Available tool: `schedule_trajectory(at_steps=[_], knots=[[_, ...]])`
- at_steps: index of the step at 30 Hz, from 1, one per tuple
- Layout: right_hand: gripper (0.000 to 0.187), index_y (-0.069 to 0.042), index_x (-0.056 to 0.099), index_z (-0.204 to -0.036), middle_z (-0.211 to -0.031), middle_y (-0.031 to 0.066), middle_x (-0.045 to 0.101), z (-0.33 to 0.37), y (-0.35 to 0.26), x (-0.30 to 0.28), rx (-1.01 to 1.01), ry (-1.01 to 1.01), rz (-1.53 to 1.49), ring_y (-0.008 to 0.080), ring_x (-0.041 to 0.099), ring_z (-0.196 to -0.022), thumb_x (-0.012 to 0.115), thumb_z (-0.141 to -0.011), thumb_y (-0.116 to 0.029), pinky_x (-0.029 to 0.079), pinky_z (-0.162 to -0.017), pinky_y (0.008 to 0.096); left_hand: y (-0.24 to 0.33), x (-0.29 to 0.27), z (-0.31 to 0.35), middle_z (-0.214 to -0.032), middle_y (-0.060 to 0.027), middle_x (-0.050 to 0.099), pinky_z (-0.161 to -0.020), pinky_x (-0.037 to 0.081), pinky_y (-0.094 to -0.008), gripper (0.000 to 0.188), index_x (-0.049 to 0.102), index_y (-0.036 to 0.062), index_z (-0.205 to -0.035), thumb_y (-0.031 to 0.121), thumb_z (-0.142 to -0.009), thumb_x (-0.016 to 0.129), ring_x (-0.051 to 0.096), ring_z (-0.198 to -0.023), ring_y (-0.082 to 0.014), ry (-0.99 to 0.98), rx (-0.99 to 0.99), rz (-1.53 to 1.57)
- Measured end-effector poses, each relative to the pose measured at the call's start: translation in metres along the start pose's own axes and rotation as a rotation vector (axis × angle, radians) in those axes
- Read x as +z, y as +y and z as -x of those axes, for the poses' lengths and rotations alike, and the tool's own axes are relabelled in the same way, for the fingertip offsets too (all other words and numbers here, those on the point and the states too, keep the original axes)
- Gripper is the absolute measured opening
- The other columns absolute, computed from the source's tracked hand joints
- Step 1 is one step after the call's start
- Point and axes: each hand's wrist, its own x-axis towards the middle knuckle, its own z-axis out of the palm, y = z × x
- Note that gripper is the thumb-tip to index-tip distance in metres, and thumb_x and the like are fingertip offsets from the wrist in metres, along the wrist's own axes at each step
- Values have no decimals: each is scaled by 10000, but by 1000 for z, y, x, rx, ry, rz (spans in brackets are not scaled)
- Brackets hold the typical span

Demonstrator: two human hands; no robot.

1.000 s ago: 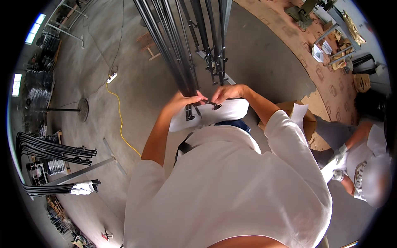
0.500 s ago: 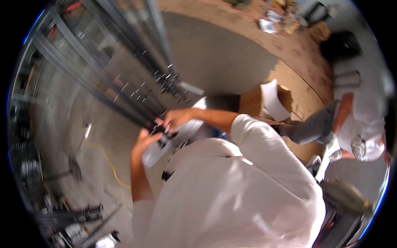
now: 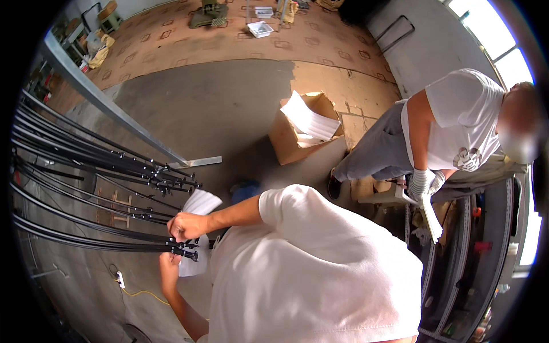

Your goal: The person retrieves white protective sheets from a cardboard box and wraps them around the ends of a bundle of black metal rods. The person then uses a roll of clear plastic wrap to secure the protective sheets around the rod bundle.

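Note:
Long black rods (image 3: 103, 242) run in from the left side in bundles, with small black clamp-like fittings (image 3: 186, 250) at their near ends. My left hand (image 3: 170, 264) is closed at the underside of the lowest bundle's end, its fingertips partly hidden by the rods. Just above, my right hand (image 3: 189, 226) has its fingers curled in over the same rod ends; anything pinched in them is too small to make out. White foam sheet (image 3: 201, 202) shows behind my right hand, and a white sheet-like piece (image 3: 197, 264) lies below the fittings.
A grey metal post (image 3: 123, 114) with a flat foot stands beyond the rods. A cardboard box (image 3: 286, 137) holds white foam sheets. To the right, a person (image 3: 457, 126) in striped gloves handles white strips beside a metal shelf (image 3: 457, 274). A yellow cord (image 3: 140, 293) crosses the floor.
My view has swung toward the right and up, so the rods sit farther left and the co-worker shows more fully. Both hands stay at the rod ends; my right hand's fingers are now more curled.

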Motion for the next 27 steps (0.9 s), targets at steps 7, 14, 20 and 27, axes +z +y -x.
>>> schedule_trajectory(at_steps=[7, 14, 20, 27], knots=[[56, 13, 575, -635, -613, 115, 550, 9, 8, 10, 11, 127, -61, 247, 555, -596, 615, -611, -19, 419, -540, 341, -12, 18, 9, -603, -198, 465, -522, 379, -378, 169, 462, -37, -757, 118, -812, 505, 441, -537, -304, 380, 193, -411], [21, 2, 595, -699, -614, 55, 564, 8, -5, 4, 278, 67, -116, 93, 508, -599, 589, -706, -16, 423, -558, 266, 26, 43, 16, -715, -218, 485, -631, 368, -445, 29, 471, -20, -775, -25, -747, 462, 473, -726, -404, 673, 173, -396], [68, -4, 574, -674, -570, 63, 529, -5, -6, 8, 321, -75, -69, 92, 488, -568, 590, -720, -52, 408, -553, 271, 22, 26, 19, -783, -203, 518, -664, 363, -460, 89, 504, -20, -818, -24, -753, 442, 474, -772, -401, 638, 290, -368], [90, -37, 608, -720, -630, 96, 581, -7, -25, 8, 311, -177, 74, 197, 567, -605, 627, -721, -126, 427, -584, 309, 30, 3, 27, -941, -143, 580, -787, 410, -345, 239, 544, -8, -952, -19, -718, 499, 536, -911, -289, 417, 294, -189]])
